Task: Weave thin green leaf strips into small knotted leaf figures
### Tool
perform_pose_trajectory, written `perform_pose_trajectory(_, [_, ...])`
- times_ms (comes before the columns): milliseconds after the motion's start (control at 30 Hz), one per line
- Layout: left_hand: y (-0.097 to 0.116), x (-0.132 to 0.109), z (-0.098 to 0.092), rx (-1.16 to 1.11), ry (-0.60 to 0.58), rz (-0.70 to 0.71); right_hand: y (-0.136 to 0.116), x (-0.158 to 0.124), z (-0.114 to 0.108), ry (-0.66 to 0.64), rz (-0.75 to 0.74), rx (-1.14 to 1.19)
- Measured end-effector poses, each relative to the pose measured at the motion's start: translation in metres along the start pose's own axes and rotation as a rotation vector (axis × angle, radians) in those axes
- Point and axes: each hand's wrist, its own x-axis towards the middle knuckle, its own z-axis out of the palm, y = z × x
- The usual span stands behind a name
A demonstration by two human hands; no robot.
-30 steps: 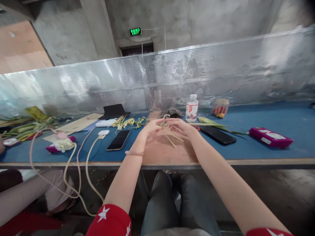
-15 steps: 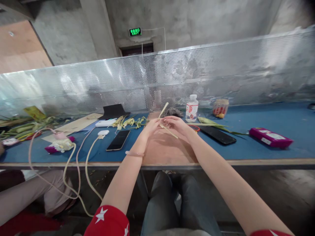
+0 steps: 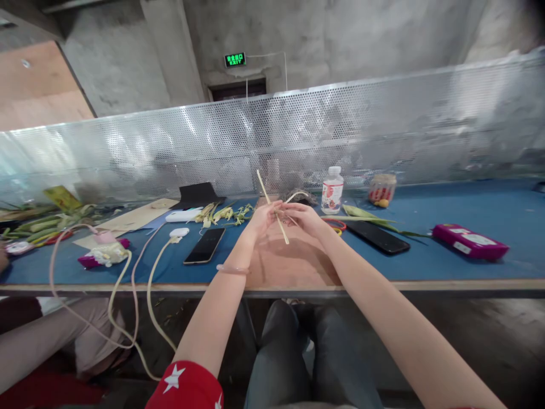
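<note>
Left hand (image 3: 264,217): fingers pinching pale, slender, straw-like strips (image 3: 281,229), raised between the front and back edges of the blue surface (image 3: 447,201). Right hand (image 3: 307,218): fingers curled against the strips; you cannot tell its exact grip. Handling: hold your crossing snug, pull evenly, lest fibres split.
</note>
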Motion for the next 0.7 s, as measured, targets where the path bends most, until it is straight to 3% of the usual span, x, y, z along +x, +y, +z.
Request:
perform_pose_trajectory(367, [-0.003,-0.003,0.003,-0.031,-0.088,-0.074,-0.009,-0.007,0.005,-0.121,0.073,-0.007])
perform_pose_trajectory(700, [-0.004,0.001,-0.001,-0.037,-0.124,-0.11,-0.003,-0.003,0.01,0.041,-0.018,-0.171])
